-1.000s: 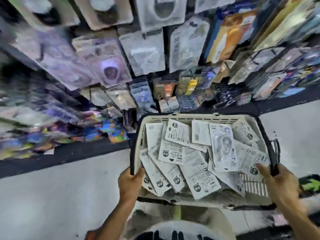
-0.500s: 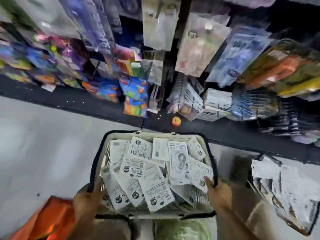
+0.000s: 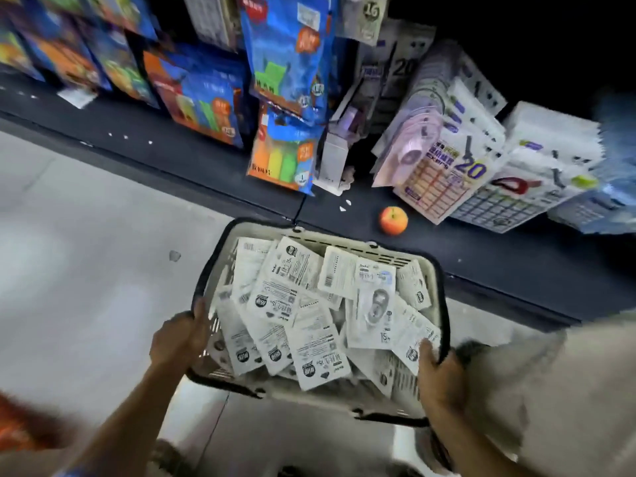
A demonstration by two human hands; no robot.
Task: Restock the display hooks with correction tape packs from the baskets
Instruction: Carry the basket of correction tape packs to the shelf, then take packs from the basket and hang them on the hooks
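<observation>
Head view: my left hand (image 3: 179, 340) and right hand (image 3: 438, 370) gripped the basket (image 3: 344, 244) rim; tilting it risked spilling the loose correction tape packs (image 3: 309, 325).

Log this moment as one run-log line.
left hand grips basket rim | right hand grips rim | packs in basket | none hung

- I am seeing a basket (image 3: 385, 258) in matt beige slotted plastic, its rim black.
- I am reading the correction tape packs (image 3: 321, 349) as white printed card, one showing a clear glossy blister.
- The hanging packets (image 3: 287, 53) are looking like glossy plastic film.
- The floor (image 3: 86, 270) is showing as smooth, pale and dull.
- The shelf base (image 3: 206, 166) is looking dark and matt.
</observation>
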